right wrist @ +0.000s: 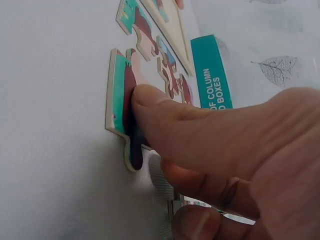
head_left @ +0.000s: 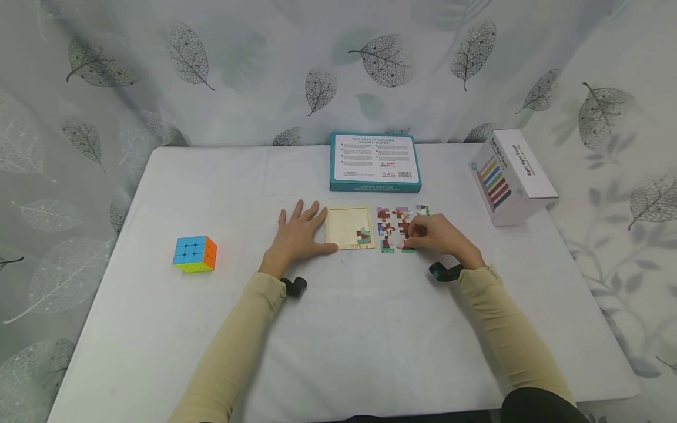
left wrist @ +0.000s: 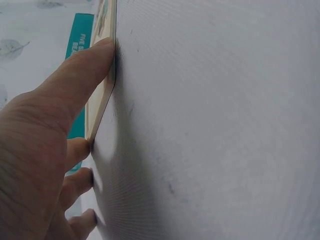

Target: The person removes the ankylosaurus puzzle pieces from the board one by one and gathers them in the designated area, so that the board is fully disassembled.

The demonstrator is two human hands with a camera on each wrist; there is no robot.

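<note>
A square wooden puzzle tray (head_left: 341,226) lies on the table with one jigsaw piece (head_left: 364,237) in its lower right corner. Spread beside its left side is my left hand (head_left: 298,239), thumb on the near rim and forefinger at the far left corner; in the left wrist view the thumb rests on the tray's edge (left wrist: 102,107). To the right, loose jigsaw pieces (head_left: 385,228) lie in rows. My right hand (head_left: 443,236) pinches a green-and-brown puzzle piece (right wrist: 118,97) at the near end of these rows, thumb on its printed face; the other fingertips are partly hidden.
A teal flat box (head_left: 375,161) lies behind the tray. At the back right stands a white box (head_left: 520,176) with coloured bead columns printed on it. A Rubik's cube (head_left: 194,254) sits on the left of the white-covered table (head_left: 338,335).
</note>
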